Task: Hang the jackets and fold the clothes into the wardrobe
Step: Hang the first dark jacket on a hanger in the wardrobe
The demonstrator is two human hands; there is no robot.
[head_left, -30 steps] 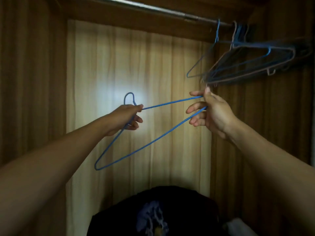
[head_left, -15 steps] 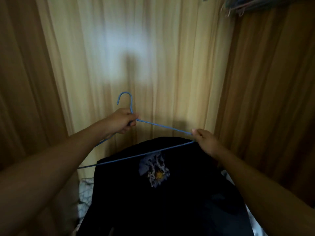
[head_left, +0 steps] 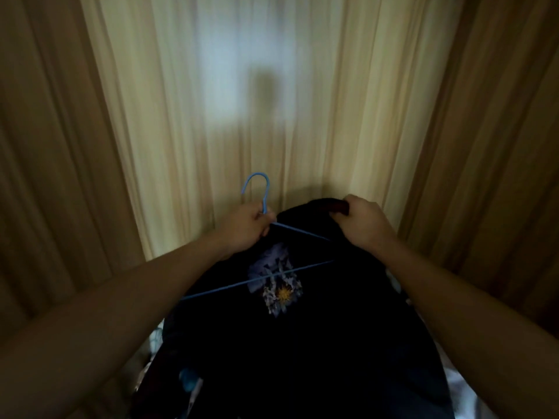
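A thin blue wire hanger (head_left: 262, 282) lies over a black garment (head_left: 317, 343) that has a pale printed patch with a yellow centre. My left hand (head_left: 243, 226) grips the hanger at the base of its hook, which points up. My right hand (head_left: 363, 220) grips the garment's top edge at the collar, fingers curled over the dark fabric. The hanger's right end is hidden under the cloth near that hand. The garment's lower part runs out of the frame.
The wardrobe's pale wooden back panel (head_left: 257, 101) stands straight ahead, with darker brown side walls left (head_left: 54, 146) and right (head_left: 490, 146). Light-coloured cloth (head_left: 547, 388) shows under the garment at the lower right. The rail is out of view.
The view has dropped from the rail and spare hangers to the garment. My right hand let go of the hanger's end and took the garment's collar. The left hand kept the hanger.
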